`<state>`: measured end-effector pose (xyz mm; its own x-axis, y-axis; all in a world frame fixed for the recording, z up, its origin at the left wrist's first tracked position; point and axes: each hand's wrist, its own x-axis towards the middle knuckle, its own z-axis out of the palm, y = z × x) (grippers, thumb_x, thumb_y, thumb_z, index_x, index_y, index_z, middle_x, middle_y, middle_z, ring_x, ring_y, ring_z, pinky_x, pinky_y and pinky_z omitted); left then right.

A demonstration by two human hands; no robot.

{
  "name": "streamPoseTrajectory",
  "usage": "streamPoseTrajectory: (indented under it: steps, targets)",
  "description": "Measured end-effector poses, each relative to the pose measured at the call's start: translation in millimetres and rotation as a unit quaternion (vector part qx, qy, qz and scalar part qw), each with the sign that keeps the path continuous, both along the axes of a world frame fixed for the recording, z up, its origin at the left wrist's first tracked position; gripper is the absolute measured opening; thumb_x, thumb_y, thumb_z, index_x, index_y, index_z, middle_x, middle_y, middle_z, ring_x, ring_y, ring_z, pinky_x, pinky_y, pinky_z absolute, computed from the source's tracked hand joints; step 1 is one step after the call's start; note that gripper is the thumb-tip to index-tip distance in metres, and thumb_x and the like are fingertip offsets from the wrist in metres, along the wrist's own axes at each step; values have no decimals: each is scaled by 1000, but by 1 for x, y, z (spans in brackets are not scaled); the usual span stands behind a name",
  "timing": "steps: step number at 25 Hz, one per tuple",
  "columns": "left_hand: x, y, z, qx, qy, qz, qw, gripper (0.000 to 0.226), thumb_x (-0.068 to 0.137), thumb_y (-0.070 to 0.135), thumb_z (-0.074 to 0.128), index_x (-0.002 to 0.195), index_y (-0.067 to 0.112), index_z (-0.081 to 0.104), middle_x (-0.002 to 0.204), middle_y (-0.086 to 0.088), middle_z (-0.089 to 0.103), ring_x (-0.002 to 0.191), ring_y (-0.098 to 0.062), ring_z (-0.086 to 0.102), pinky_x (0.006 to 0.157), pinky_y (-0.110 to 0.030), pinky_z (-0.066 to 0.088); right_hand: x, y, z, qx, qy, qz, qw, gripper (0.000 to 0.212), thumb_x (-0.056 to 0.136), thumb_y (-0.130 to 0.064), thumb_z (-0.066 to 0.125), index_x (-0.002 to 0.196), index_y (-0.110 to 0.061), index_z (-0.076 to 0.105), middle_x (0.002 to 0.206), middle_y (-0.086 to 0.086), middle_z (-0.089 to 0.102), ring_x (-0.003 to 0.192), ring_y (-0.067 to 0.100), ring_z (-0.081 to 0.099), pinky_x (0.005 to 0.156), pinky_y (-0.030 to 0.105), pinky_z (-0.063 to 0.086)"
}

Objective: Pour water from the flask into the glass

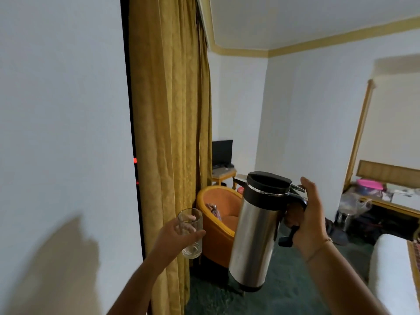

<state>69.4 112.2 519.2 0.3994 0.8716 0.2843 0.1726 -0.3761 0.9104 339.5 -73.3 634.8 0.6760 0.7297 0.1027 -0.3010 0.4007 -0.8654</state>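
Observation:
My right hand (312, 220) grips the black handle of a steel flask (255, 235) with a black lid. The flask hangs in the air, nearly upright and leaning slightly, its spout pointing left. My left hand (175, 235) holds a clear drinking glass (191, 233) upright, to the left of the flask and a little lower than its lid. A gap separates glass and flask. The glass looks empty, and no water is flowing.
A tall gold curtain (170, 133) hangs just behind the glass, with a white wall (63, 133) to the left. An orange tub chair (218, 223) stands on the green carpet (284, 292) behind the flask. A bed (395, 276) lies at the right, and a small table with a TV (222, 153) stands further back.

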Motion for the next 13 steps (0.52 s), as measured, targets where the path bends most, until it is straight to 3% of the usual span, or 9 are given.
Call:
streamPoseTrajectory:
  steps: [4,6,8,11,13]
  targets:
    - [2,4,40,4,-32,0,999,57,54,65,98,90,24,84,92,-3,87,82,-11,85,73,-29,64,3,1,41,-13,-15,6,1000,56,74,-72,69,65,-18,58,69,6,30,58,18,25,56,35,21]
    - [3,6,58,13,-34,-14,999,51,54,67,98,79,24,84,83,-6,86,73,-12,84,66,-25,62,5,1,59,-17,-12,-1,1000,58,75,-73,69,56,-19,60,60,2,31,52,16,25,50,31,24]
    - [4,5,72,20,-41,-23,999,61,47,74,97,78,24,80,80,-4,86,70,-16,85,62,-25,62,7,0,77,-8,-16,-6,1000,59,80,-71,67,46,-23,62,49,-4,34,45,12,26,40,24,27]
    - [4,5,91,30,-58,-29,997,81,43,78,97,95,18,79,87,-3,87,75,-19,86,65,-30,64,9,1,103,-2,-31,6,1000,62,83,-71,64,44,-23,57,43,-8,32,41,11,24,36,21,25]
    - [6,4,103,37,-46,-65,996,74,58,68,95,117,26,75,87,-4,87,81,-18,87,68,-30,65,12,3,117,-5,-48,19,999,64,84,-72,63,43,-24,53,42,-8,30,40,10,24,37,22,24]
